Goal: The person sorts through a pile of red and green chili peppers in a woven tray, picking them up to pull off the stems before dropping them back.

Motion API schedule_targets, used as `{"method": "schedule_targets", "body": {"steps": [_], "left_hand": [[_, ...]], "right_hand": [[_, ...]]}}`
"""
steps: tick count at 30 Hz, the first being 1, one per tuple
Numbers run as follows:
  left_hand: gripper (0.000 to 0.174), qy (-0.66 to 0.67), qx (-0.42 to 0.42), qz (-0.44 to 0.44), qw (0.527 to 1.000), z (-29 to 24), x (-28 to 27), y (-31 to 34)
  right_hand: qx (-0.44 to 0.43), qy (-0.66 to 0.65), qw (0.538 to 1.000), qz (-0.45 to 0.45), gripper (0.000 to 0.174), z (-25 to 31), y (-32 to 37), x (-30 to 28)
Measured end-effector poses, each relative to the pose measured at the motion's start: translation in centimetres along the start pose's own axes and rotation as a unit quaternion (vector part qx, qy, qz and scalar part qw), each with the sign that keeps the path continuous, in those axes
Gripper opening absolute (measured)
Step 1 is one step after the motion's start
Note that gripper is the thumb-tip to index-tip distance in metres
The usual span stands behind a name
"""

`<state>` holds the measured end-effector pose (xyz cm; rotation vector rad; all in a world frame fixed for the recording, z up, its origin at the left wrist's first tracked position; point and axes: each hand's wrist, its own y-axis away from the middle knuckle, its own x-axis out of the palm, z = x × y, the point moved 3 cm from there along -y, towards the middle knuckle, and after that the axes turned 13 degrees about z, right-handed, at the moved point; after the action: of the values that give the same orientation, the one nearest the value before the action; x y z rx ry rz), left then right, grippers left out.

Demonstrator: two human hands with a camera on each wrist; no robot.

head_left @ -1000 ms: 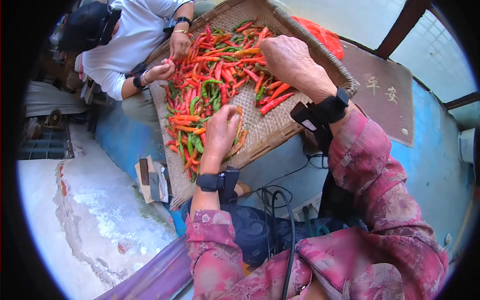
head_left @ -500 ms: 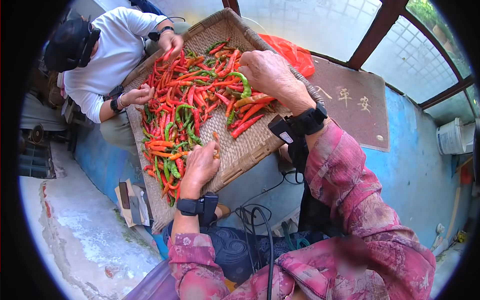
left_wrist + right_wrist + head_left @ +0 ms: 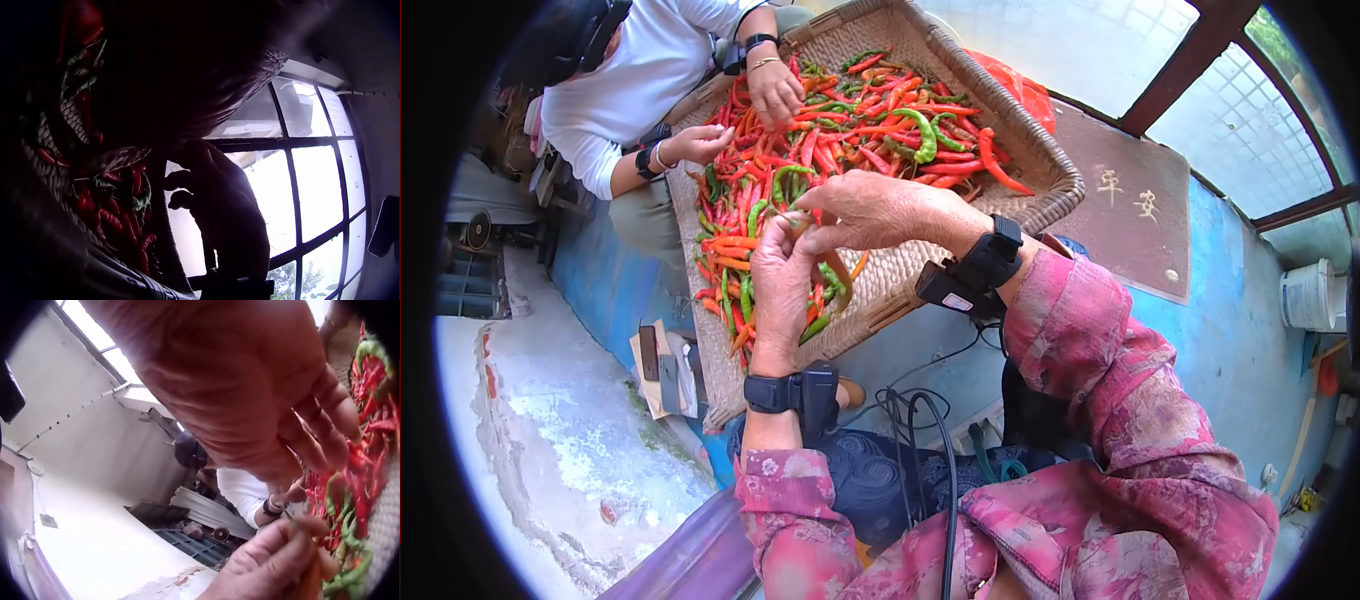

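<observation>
In the head view both hands meet above the near part of a woven tray (image 3: 880, 312) heaped with red, orange and green chili peppers (image 3: 820, 135). My left hand (image 3: 778, 285) grips a brownish-orange chili pepper (image 3: 310, 581), its stem end up at the fingertips. My right hand (image 3: 890, 212) reaches across from the right, thumb and forefinger pinching at that stem (image 3: 287, 515). Its other fingers are bent loosely over the heap in the right wrist view. The left wrist view is dark, and the held pepper is hidden there.
Across the tray sits another person in a white top (image 3: 635, 80), one hand (image 3: 775, 95) on the peppers, the other (image 3: 695, 145) at the tray's edge. A red plastic bag (image 3: 1015, 85) lies behind the far rim. Black cables (image 3: 915, 400) hang near my lap.
My right hand has come from the far side of the heap to my left hand, which has risen slightly. The other person's raised hand has dropped back to the peppers.
</observation>
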<state>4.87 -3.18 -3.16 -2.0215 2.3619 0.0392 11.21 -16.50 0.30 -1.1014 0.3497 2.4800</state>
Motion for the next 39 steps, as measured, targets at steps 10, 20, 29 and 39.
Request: {"method": "schedule_targets", "body": {"steps": [10,20,29,39], "left_hand": [[0.025,0.078,-0.019,-0.058,0.995,0.9,-1.2,-0.4],[0.023,-0.531,-0.065,0.204,0.820,4.5,1.4,-0.2],[0.024,-0.458,-0.127,0.204,0.856,1.5,1.2,0.5],[0.013,-0.329,0.026,-0.097,0.939,-1.9,-5.4,0.9]], "right_hand": [[0.151,0.105,0.975,-0.124,0.022,0.0,0.0,-0.7],[0.154,0.236,0.918,-0.281,0.014,-3.1,2.0,-3.0],[0.044,0.176,0.981,0.076,0.019,-1.7,-0.3,2.6],[0.123,0.150,0.980,-0.042,0.022,-0.3,0.2,0.0]]}}
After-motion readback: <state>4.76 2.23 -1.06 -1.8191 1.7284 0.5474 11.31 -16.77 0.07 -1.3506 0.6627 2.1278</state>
